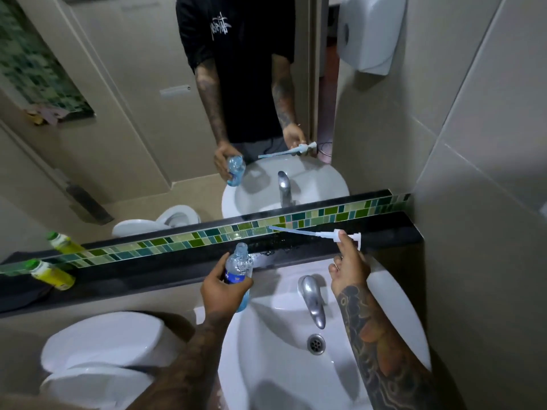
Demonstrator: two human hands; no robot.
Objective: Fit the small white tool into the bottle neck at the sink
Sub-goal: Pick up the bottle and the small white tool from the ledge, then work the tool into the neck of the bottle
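Left hand wraps the bottle around its middle, fingers closed, neck up and uncapped, held over the sink rim so spills land in the basin. Right hand pinches the white pump at its collar, thumb and forefinger closed on it, other fingers loose. Pump lies almost level above the black ledge, well right of the neck; tube tip points left toward the bottle. Pump: white head, long thin translucent tube. Bottle: clear, blue label, liquid in the lower part.
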